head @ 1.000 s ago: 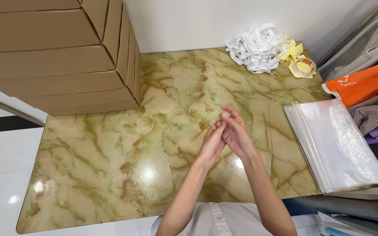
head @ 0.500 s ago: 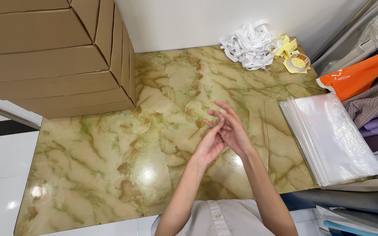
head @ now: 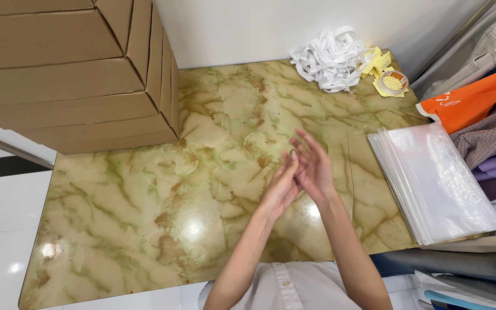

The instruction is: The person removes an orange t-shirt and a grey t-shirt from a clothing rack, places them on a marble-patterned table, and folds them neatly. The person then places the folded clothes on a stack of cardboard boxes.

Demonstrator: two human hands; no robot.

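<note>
My left hand and my right hand are held together above the middle of a green and tan marble table. Their palms face each other and the fingers touch and partly overlap. The fingers are spread and I see nothing held in either hand. A stack of clear plastic bags lies flat at the table's right edge, a short way right of my right hand.
A pile of flat cardboard boxes fills the back left corner. A heap of white strips, yellow paper scraps and a tape roll sit at the back right. Folded clothes are stacked to the right, beyond the bags.
Both hands stay pressed together over the table's middle and have shifted slightly, the fingers sliding against each other. The view has moved a little.
</note>
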